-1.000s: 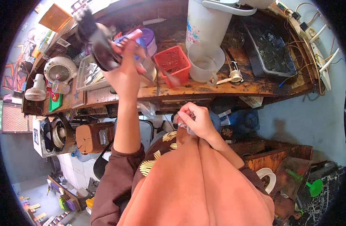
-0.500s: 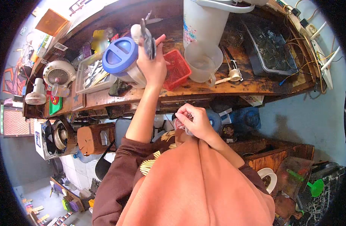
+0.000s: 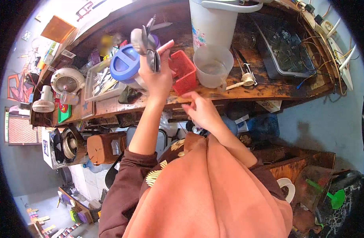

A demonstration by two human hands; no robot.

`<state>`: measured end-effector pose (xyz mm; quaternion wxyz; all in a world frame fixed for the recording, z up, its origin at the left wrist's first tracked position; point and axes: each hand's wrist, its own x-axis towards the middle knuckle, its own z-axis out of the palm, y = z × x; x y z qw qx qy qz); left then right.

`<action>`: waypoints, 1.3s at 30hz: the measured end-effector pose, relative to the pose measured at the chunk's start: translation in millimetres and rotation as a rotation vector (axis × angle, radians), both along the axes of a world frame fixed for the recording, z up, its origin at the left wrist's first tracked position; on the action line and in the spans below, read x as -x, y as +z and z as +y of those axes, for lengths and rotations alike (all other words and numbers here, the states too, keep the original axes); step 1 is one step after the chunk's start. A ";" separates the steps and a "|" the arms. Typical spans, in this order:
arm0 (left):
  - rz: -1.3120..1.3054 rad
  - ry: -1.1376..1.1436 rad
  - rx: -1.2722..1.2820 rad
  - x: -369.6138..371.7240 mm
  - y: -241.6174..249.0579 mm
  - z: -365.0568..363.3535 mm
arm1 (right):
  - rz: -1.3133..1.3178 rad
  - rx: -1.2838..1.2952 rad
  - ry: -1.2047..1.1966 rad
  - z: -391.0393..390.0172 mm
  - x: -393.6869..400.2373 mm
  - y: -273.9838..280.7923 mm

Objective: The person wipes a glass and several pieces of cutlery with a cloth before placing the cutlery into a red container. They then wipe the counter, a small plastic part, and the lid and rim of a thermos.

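Observation:
My left hand (image 3: 156,77) is raised over the counter, its fingers wrapped round a bunch of spoons and other metal utensils (image 3: 150,55) with some blur. Behind it are a blue-lidded container (image 3: 125,63) and a red plastic basket (image 3: 184,79). My right hand (image 3: 200,109) hovers at the counter's front edge, just below the basket, with its fingers apart and nothing seen in them. A translucent pitcher (image 3: 213,69) stands right of the basket, in front of a tall white flask (image 3: 211,27).
A clear tray of cutlery (image 3: 102,83) and small fans (image 3: 67,81) stand on the left of the wooden counter (image 3: 265,89). Wooden-handled tools (image 3: 245,79) lie right of the pitcher, near a dark bin (image 3: 287,51) and loose cables. A brown stool (image 3: 104,148) is below.
My right hand has risen toward the counter edge, its fingers opened, and the crumpled item near it has gone from its grasp. My left hand and its utensils have shifted and tilted slightly.

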<state>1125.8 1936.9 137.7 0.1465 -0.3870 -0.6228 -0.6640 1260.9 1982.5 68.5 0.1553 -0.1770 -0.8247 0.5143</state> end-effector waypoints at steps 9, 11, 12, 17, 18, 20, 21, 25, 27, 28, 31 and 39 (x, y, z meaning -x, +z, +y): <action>-0.577 -0.272 0.469 15.8 -28.0 9.8 | -0.186 0.174 0.171 -10.2 -15.7 -13.8; -0.636 -0.341 0.491 22.6 -34.6 13.2 | -0.177 0.141 0.175 -10.3 -16.0 -15.3; -0.696 -0.410 0.511 26.3 -37.7 15.4 | -0.169 0.108 0.180 -9.7 -15.8 -16.2; -0.634 -0.375 0.399 36.8 -37.5 22.3 | -0.101 0.117 0.055 -9.8 -8.3 -30.6; -0.610 -0.368 0.391 39.7 -35.5 23.3 | -0.063 0.115 0.000 -9.2 -2.7 -34.3; -0.641 -0.387 0.377 47.7 -38.3 25.9 | -0.103 0.267 0.013 -8.0 14.3 -33.0; -0.643 -0.408 0.379 50.0 -37.6 25.9 | -0.140 0.117 -0.031 -8.8 26.5 -41.1; -0.639 -0.406 0.329 41.4 -25.4 20.9 | -0.335 -0.271 -0.130 -11.4 54.4 -40.2; -0.609 -0.393 0.285 33.9 -16.9 12.1 | -0.303 -0.394 -0.195 -12.1 60.4 -50.6; -0.607 -0.386 0.282 27.7 -7.1 3.8 | -0.299 -0.397 -0.189 -10.2 62.0 -50.4; -0.683 -0.401 0.279 5.4 5.9 -25.9 | -0.325 -0.508 -0.278 -7.4 68.0 -54.9; -1.271 -0.531 0.130 -44.6 -30.4 -96.5 | -0.046 -0.241 -0.095 7.7 26.8 -46.2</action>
